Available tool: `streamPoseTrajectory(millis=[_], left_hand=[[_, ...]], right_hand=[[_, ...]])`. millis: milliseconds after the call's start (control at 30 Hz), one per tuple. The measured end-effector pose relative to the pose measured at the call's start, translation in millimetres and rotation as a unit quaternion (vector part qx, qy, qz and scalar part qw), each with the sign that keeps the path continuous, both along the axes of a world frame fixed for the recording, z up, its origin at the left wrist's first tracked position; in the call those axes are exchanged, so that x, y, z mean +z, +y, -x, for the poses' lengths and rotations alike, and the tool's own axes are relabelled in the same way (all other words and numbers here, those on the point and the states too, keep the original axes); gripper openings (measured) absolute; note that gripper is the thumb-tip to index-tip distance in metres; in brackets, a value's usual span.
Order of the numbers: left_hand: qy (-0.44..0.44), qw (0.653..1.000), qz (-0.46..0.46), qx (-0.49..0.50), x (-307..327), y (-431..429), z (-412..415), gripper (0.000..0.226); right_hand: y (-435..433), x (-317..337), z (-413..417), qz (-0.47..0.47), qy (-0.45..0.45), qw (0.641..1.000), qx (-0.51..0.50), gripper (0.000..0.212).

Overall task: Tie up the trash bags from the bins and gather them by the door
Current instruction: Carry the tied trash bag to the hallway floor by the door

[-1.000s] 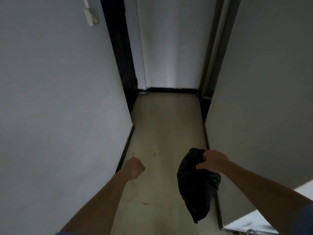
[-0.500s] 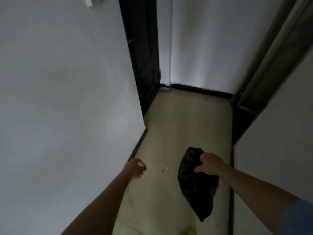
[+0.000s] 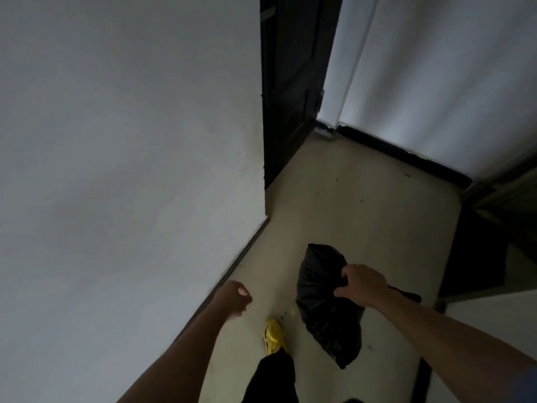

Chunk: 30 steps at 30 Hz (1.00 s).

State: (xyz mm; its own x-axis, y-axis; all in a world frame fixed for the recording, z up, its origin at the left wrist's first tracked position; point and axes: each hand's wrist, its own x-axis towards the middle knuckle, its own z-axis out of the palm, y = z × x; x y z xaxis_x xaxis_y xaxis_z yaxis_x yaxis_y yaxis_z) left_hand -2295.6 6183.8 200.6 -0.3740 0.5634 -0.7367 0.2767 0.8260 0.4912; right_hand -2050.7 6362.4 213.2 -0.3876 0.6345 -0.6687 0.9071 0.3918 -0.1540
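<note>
From the head camera, the right hand (image 3: 361,286) holds a black trash bag (image 3: 325,309) in the air above the pale floor (image 3: 363,213) of a narrow, dim hallway. Its fingers (image 3: 345,272) are curled into the bunched plastic near the top, and the body of the bag hangs down and to the left of the wrist. A dark strip of plastic shows past the wrist on the far side. Whether the neck is knotted cannot be told, since the hand covers it. If it is only gathered, a loosened grip could let the mouth open and spill the contents onto the floor. The thin plastic, held by one handful, could also stretch or tear under the load. The left hand (image 3: 234,298) is empty, its fingers (image 3: 242,295) pressed together in a fist close to the white wall (image 3: 130,141), so it gives the bag no support. The hanging bag is near the leg in dark trousers (image 3: 270,379) and the yellow shoe (image 3: 273,335), and a stride could knock it or snag it. Small bits of litter lie on the floor just beside the shoe, and in this poor light they could be stepped on. A dark door (image 3: 290,82) stands ahead on the left, and the bag is not yet set down by it.
</note>
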Motion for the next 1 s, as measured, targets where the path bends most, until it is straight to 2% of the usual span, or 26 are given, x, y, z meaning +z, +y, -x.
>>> streamPoseTrajectory(millis=[133,267,567,767,900,1000], left_hand=[[-0.011,0.999,0.027,0.013,-42,62,24,0.007],[-0.017,0.999,0.038,0.016,-90,101,42,0.016],[-0.008,0.994,0.104,0.035,-306,149,78,0.016],[0.023,0.993,0.112,0.031,-456,175,92,0.018],[0.045,0.991,0.097,0.078,-519,180,92,0.023],[0.052,0.989,0.102,0.096,-533,176,89,0.023]], right_hand=[[56,-44,49,0.026,-0.010,0.999,0.014,0.046],[100,-96,97,0.023,-0.001,0.999,0.045,0.031],[181,-346,203,0.034,0.006,0.995,0.089,0.030],[211,-499,249,0.015,0.019,0.993,0.116,0.033],[220,-568,267,0.021,0.017,0.991,0.131,0.039],[220,-585,268,0.045,-0.029,0.983,0.174,0.043]])
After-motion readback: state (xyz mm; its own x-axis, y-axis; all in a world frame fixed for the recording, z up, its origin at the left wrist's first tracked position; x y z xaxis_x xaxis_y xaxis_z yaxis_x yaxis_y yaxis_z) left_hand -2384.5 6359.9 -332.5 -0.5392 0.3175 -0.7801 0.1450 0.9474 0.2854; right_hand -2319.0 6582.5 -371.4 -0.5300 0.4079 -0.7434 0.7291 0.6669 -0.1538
